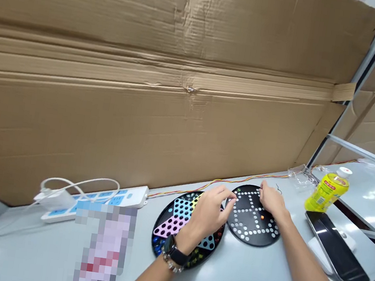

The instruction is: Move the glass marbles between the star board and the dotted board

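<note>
Two round black game boards lie side by side on the grey table. The nearer board (176,220) has a coloured star with holes and marbles round its rim. The farther board (253,222) has white holes in a cross pattern and one orange piece. My left hand (208,213), with a dark watch on its wrist, hovers over the star board's right side, fingertips pinched together at the gap between the boards. What they pinch is too small to make out. My right hand (271,200) rests curled on the cross board's far edge.
A tall cardboard wall (153,84) stands behind the table. A white power strip (95,199) with cables lies at the left, a blurred patch beside it. At the right are a yellow drink bottle (327,190), a dark phone (336,245) and coloured wires (238,179).
</note>
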A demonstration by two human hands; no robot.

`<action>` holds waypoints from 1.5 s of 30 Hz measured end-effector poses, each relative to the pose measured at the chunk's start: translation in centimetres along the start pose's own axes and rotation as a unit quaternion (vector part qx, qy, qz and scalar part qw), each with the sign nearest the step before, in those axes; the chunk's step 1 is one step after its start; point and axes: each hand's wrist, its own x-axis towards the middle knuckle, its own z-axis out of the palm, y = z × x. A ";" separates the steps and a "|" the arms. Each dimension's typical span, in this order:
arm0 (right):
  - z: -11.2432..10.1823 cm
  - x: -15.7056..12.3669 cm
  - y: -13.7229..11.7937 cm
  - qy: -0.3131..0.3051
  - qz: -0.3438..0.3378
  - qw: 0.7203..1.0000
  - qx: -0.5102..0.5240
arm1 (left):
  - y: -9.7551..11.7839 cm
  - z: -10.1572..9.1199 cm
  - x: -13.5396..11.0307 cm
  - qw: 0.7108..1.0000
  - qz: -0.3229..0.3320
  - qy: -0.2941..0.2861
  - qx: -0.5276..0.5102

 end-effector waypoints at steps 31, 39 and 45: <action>2.3 -1.5 -6.4 -0.019 -0.130 0.986 -0.101 | 0.0 -0.5 0.0 1.000 -0.002 -0.020 -0.009; 1.9 -4.0 -9.7 -0.017 -0.239 0.969 0.065 | -1.7 -4.1 1.1 0.999 -0.035 0.032 -0.018; 3.4 -6.1 -18.2 -0.100 -0.366 0.925 0.023 | -7.5 -10.0 0.0 0.984 -0.178 -0.002 0.032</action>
